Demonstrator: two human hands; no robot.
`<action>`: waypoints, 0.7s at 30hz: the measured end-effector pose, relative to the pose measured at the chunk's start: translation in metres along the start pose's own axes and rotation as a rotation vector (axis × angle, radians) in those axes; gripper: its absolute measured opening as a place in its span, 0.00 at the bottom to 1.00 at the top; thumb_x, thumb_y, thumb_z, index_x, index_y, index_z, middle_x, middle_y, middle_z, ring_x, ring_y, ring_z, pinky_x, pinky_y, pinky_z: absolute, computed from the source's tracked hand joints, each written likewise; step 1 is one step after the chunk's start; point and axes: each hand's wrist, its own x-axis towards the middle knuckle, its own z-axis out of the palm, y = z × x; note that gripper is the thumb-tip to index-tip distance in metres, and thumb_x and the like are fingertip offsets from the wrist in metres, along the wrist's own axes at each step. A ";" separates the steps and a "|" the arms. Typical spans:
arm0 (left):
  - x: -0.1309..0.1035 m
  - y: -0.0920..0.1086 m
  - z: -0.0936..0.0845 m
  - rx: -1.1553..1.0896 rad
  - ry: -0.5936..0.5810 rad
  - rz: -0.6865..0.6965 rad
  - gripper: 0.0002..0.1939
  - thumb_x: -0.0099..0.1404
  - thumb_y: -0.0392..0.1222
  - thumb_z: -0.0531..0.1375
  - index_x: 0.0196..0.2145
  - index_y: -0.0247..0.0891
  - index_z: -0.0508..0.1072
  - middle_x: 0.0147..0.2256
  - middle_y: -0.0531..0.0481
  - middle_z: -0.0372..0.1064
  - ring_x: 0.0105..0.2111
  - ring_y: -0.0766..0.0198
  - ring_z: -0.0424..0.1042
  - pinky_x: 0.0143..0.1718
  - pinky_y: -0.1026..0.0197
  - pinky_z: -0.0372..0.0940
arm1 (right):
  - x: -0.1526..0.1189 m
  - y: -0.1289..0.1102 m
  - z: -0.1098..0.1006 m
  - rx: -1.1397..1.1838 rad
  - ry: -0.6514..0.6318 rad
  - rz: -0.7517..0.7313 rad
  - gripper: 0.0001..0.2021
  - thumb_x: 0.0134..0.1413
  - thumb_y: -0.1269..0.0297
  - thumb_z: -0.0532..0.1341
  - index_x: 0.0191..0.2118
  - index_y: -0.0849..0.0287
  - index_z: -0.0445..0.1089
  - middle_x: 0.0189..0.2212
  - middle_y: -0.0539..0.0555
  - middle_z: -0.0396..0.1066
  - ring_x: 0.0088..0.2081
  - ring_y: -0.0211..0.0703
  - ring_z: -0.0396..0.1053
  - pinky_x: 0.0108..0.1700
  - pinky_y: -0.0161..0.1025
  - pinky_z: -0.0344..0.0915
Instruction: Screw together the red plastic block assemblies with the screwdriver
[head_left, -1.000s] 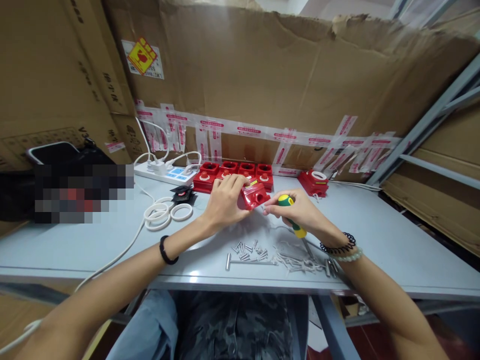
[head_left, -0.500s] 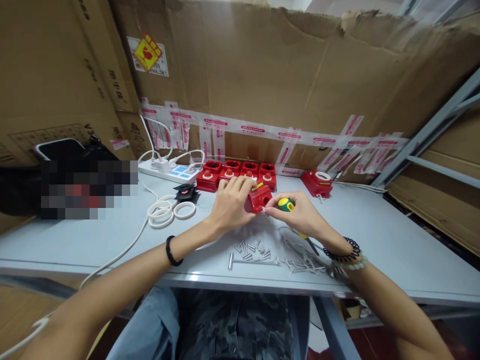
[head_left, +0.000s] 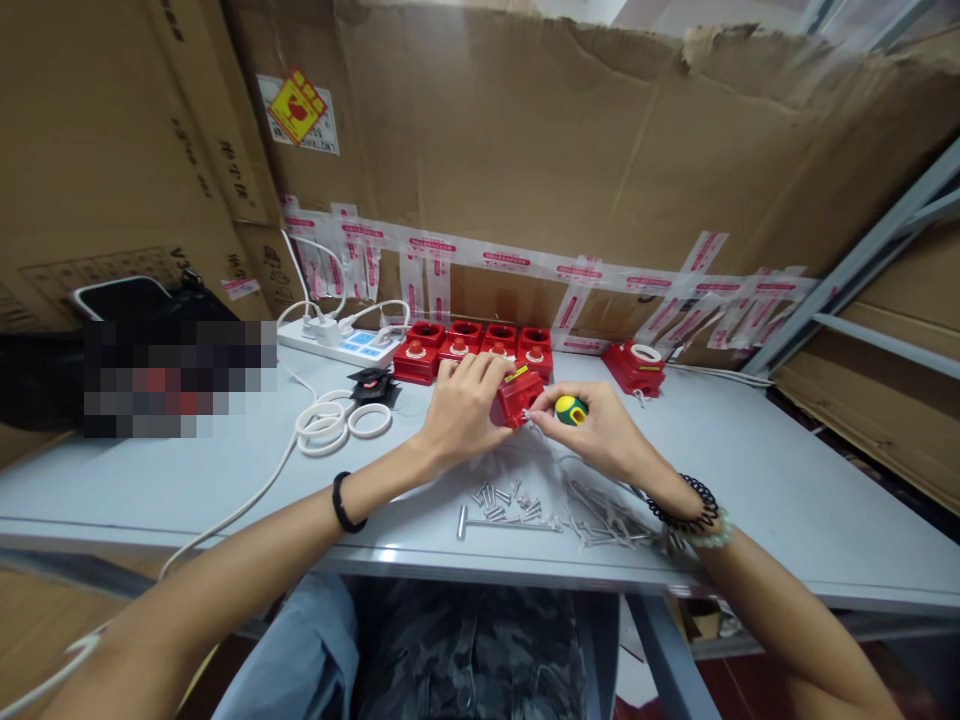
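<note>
Gripping a small red housing (head_left: 518, 396) from its left side, the left hand (head_left: 459, 408) has its fingers curled over the top of the part and holds it just above the counter (head_left: 757, 470), in front of the person. The right hand (head_left: 600, 432) is closed around a screwdriver (head_left: 570, 410) with a green and yellow handle; only the butt of the handle shows between thumb and fingers. The fingertips of that hand pinch at the right face of the red housing, where something small and silvery shows, too small to name. The two hands meet at the part, nearly touching.

Just below the hands a scatter of silver screws (head_left: 504, 497) lies on the counter, with a long metal pin (head_left: 507, 524) in front of them and a heap of thin white ties (head_left: 606, 518) to the right, near the right wrist.

Behind the hands a row of red housings (head_left: 471, 347) stands along the cardboard wall (head_left: 570, 150), and one more red housing (head_left: 634, 366) sits apart to the right. To the left lie white rings (head_left: 337, 422), a small black part (head_left: 373, 384) and a white power strip (head_left: 337, 345) with plugs and cables.
</note>
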 end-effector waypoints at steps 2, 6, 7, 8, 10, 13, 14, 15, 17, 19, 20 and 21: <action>0.000 0.000 -0.001 0.001 -0.004 -0.003 0.23 0.53 0.46 0.64 0.44 0.39 0.62 0.45 0.43 0.70 0.46 0.48 0.67 0.41 0.51 0.55 | 0.000 -0.001 0.001 -0.009 0.026 -0.007 0.06 0.51 0.65 0.61 0.29 0.60 0.74 0.27 0.51 0.75 0.29 0.38 0.67 0.35 0.38 0.62; 0.000 0.001 -0.001 0.002 -0.008 -0.003 0.23 0.53 0.46 0.63 0.45 0.38 0.63 0.46 0.42 0.69 0.46 0.48 0.67 0.41 0.51 0.55 | -0.002 -0.004 0.002 -0.030 0.047 -0.016 0.05 0.50 0.67 0.61 0.29 0.60 0.74 0.28 0.50 0.75 0.29 0.38 0.67 0.35 0.37 0.62; 0.000 0.001 -0.002 0.000 -0.008 -0.003 0.23 0.53 0.47 0.63 0.45 0.38 0.63 0.46 0.42 0.69 0.46 0.48 0.67 0.41 0.51 0.54 | -0.002 -0.005 0.002 -0.038 0.049 -0.020 0.04 0.50 0.68 0.61 0.29 0.60 0.73 0.28 0.50 0.75 0.28 0.38 0.67 0.34 0.37 0.62; 0.000 0.001 -0.002 -0.002 -0.008 -0.003 0.23 0.54 0.47 0.63 0.45 0.38 0.63 0.46 0.42 0.69 0.46 0.48 0.67 0.42 0.51 0.54 | -0.003 -0.006 0.003 -0.047 0.054 -0.025 0.04 0.49 0.68 0.61 0.29 0.60 0.73 0.27 0.50 0.75 0.28 0.38 0.67 0.34 0.37 0.62; 0.001 0.002 -0.003 0.001 -0.011 -0.009 0.23 0.54 0.47 0.63 0.45 0.38 0.63 0.46 0.43 0.69 0.46 0.48 0.67 0.42 0.51 0.54 | -0.003 -0.008 0.003 -0.063 0.071 -0.037 0.04 0.49 0.69 0.60 0.28 0.60 0.73 0.27 0.50 0.75 0.28 0.38 0.67 0.34 0.38 0.62; 0.001 0.003 -0.004 0.010 -0.026 -0.019 0.23 0.54 0.46 0.63 0.45 0.38 0.63 0.46 0.43 0.69 0.46 0.49 0.67 0.42 0.52 0.54 | -0.005 -0.009 0.004 -0.085 0.087 -0.041 0.04 0.47 0.71 0.60 0.27 0.60 0.72 0.26 0.50 0.75 0.28 0.38 0.68 0.35 0.38 0.63; 0.001 0.003 -0.004 0.013 -0.029 -0.022 0.23 0.53 0.45 0.63 0.46 0.38 0.63 0.46 0.43 0.69 0.46 0.49 0.67 0.42 0.52 0.54 | -0.005 -0.010 0.004 -0.096 0.094 -0.043 0.04 0.47 0.72 0.60 0.27 0.59 0.72 0.27 0.50 0.75 0.29 0.38 0.69 0.36 0.38 0.63; 0.000 0.003 -0.004 0.015 -0.032 -0.022 0.24 0.53 0.45 0.63 0.46 0.38 0.63 0.46 0.43 0.69 0.46 0.50 0.67 0.42 0.52 0.55 | -0.005 -0.010 0.005 -0.109 0.102 -0.046 0.04 0.46 0.72 0.60 0.27 0.59 0.72 0.27 0.50 0.75 0.29 0.39 0.69 0.36 0.38 0.64; 0.000 0.004 -0.003 0.019 -0.034 -0.021 0.24 0.53 0.46 0.64 0.46 0.37 0.64 0.46 0.43 0.69 0.46 0.49 0.67 0.42 0.52 0.55 | -0.006 -0.009 0.007 -0.138 0.128 -0.058 0.04 0.46 0.73 0.60 0.27 0.59 0.72 0.27 0.50 0.75 0.30 0.39 0.70 0.37 0.39 0.64; 0.000 0.004 -0.002 0.021 -0.033 -0.020 0.25 0.53 0.47 0.64 0.46 0.37 0.64 0.46 0.42 0.69 0.46 0.49 0.67 0.42 0.51 0.55 | -0.007 -0.009 0.009 -0.160 0.147 -0.067 0.03 0.45 0.73 0.60 0.27 0.59 0.72 0.27 0.51 0.75 0.30 0.40 0.70 0.37 0.39 0.64; 0.000 0.004 -0.002 0.021 -0.031 -0.021 0.25 0.54 0.48 0.63 0.47 0.37 0.63 0.47 0.42 0.69 0.46 0.49 0.67 0.42 0.51 0.55 | -0.007 -0.008 0.010 -0.165 0.150 -0.071 0.03 0.45 0.73 0.61 0.27 0.59 0.72 0.27 0.51 0.75 0.30 0.40 0.69 0.36 0.40 0.64; 0.000 0.004 -0.001 0.022 -0.030 -0.022 0.25 0.54 0.48 0.63 0.47 0.37 0.63 0.47 0.42 0.69 0.47 0.49 0.67 0.42 0.51 0.55 | -0.008 -0.008 0.010 -0.168 0.152 -0.076 0.03 0.45 0.73 0.61 0.27 0.59 0.72 0.27 0.51 0.75 0.30 0.40 0.69 0.36 0.40 0.64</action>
